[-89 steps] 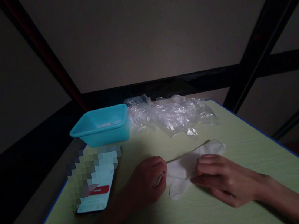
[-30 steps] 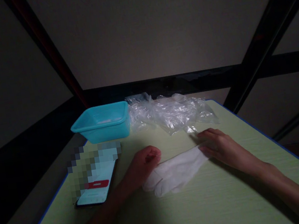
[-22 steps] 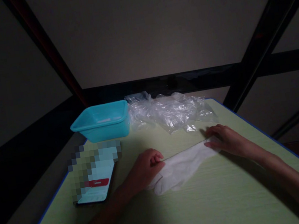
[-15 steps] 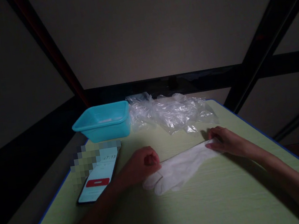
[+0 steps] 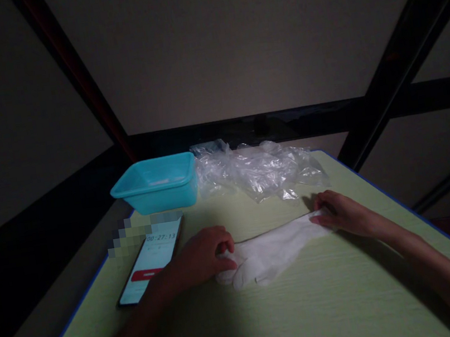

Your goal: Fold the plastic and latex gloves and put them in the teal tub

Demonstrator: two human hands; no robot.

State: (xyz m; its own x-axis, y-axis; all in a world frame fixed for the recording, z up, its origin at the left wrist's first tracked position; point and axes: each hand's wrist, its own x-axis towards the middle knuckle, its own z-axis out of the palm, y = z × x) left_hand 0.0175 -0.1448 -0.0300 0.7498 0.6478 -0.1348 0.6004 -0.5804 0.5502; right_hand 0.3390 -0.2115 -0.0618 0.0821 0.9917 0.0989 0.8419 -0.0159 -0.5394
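A thin white glove (image 5: 273, 252) lies stretched across the table, its finger end to the left and its cuff to the right. My right hand (image 5: 339, 212) pinches the cuff between thumb and fingers. At the other end, my left hand (image 5: 206, 254) has its thumb and curled fingers around part of the glove's finger end, with white material showing between them. The glove's loose fingers lie beside and below my left thumb. My left forearm partly covers a phone (image 5: 156, 256).
The phone shows a timer and a red button. A turquoise plastic basket (image 5: 157, 196) stands at the back left of the light green table (image 5: 298, 315). Crumpled clear plastic bags (image 5: 261, 171) lie beside it along the back. Blue edging (image 5: 380, 190) borders the table; a wall rises behind.
My left hand has shifted slightly left along the glove's finger end, its thumb and fingers a little further apart. My right hand stays at the cuff.
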